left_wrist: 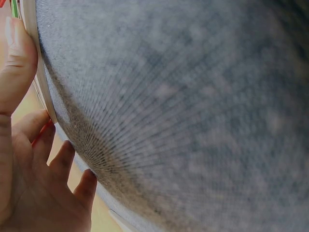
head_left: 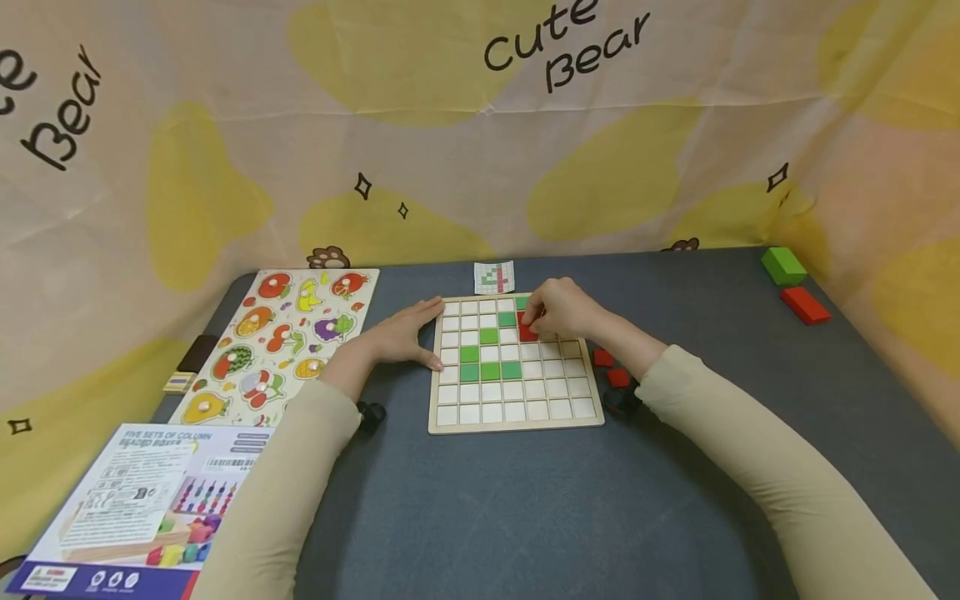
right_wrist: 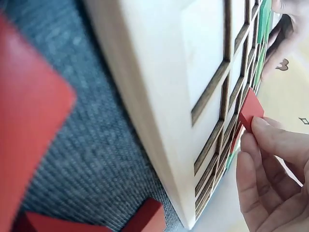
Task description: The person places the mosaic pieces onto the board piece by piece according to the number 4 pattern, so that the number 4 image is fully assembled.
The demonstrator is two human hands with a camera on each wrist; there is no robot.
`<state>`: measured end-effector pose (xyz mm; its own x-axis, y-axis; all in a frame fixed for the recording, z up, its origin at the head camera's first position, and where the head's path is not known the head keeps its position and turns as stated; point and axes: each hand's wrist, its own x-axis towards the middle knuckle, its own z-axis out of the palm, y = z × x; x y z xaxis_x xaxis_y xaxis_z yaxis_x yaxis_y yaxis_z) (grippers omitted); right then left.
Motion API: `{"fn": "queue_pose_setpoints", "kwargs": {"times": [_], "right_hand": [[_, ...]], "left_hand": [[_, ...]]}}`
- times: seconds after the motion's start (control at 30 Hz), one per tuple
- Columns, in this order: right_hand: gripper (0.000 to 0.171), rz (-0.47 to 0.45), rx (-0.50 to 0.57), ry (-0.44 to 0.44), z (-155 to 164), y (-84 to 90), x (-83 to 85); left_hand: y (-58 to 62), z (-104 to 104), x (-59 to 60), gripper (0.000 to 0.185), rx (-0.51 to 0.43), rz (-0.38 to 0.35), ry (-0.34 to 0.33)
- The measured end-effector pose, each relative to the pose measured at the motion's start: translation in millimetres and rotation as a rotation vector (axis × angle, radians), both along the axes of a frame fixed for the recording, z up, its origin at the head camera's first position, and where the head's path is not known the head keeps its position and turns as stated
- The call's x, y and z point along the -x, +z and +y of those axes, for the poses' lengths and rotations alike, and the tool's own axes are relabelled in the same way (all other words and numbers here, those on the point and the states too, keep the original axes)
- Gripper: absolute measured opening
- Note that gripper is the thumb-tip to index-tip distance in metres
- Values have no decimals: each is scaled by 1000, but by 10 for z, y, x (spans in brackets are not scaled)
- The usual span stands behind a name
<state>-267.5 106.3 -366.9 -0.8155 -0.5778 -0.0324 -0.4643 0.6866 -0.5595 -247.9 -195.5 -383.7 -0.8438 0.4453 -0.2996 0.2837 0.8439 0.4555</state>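
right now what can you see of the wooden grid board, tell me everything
The wooden grid board is a pale square tray lying flat on the grey table, cut into rows of small square cells. Most cells look empty and whitish; several hold green tiles and at least one is red. The left hand rests against its left edge, while the right hand pinches a red tile over its upper right cells.

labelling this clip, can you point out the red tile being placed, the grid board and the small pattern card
red tile (right_wrist: pixel 251 112): right wrist view, on its flat face.
grid board (head_left: pixel 516 425): head view, on its near rim.
pattern card (head_left: pixel 494 277): head view, at its centre.
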Motion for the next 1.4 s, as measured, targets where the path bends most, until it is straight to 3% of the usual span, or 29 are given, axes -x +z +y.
{"fn": "queue_pose_setpoints", "kwargs": {"times": [0.23, 0.53, 0.73, 0.93, 1.2, 1.4], "right_hand": [[23, 9, -46, 42, 2, -39, 14], [9, 0, -59, 62, 358, 79, 78], [22, -199, -111, 66, 818, 148, 212], [34, -379, -152, 77, 1106, 111, 253], [23, -301, -199, 69, 1132, 30, 212], [18, -301, -182, 55, 1102, 56, 195]], "left_hand": [[-14, -1, 0, 111, 4, -6, 0], [-8, 3, -11, 110, 4, -3, -1], [2, -2, -18, 110, -1, -4, 6], [8, -10, -16, 111, -6, -5, 3], [6, -10, -6, 111, -3, -5, 4], [1, -8, -11, 111, -3, 0, 1]]}}
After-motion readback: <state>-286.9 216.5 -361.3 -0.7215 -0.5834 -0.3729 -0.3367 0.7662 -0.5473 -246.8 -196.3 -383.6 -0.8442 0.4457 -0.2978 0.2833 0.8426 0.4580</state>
